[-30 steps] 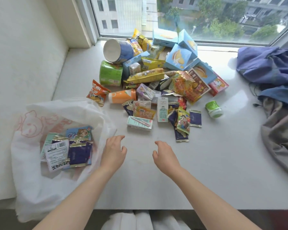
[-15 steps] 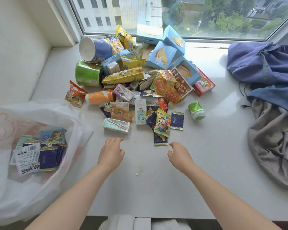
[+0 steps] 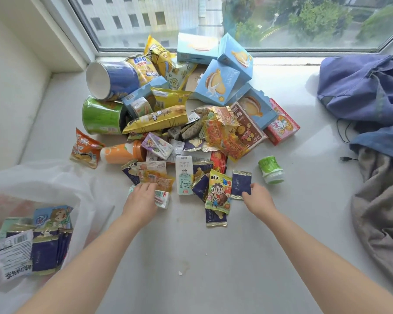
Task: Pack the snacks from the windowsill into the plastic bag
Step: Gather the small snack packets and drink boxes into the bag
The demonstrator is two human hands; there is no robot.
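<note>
The snacks lie heaped on the windowsill, thickest by the window frame and thinning to loose sachets on the near side. The left hand lies palm-down over a small carton, fingers bent across it. The right hand has its fingertips on the near corner of a navy sachet. Whether either has really closed on its piece, I cannot tell from here. The plastic bag lies slumped to the left with a few packets already inside.

That sachet lies flat on the sill and looks slick, so it may slide instead of lifting. It sits just beside a cartoon packet, and a loose grab could drag that along too. The bag's mouth is limp, so I'd guess a dropped piece could land on the film and skid towards the sill's front edge. Further back, a blue can and a green can lie on their sides and look ready to roll if the heap shifts. The blue boxes lean on one another.

For moving, the best room is the bare sill between the forearms. A green cup stands apart on the right. Beyond it, clothes and a cable crowd that side, and the wall closes off the left behind the bag.
</note>
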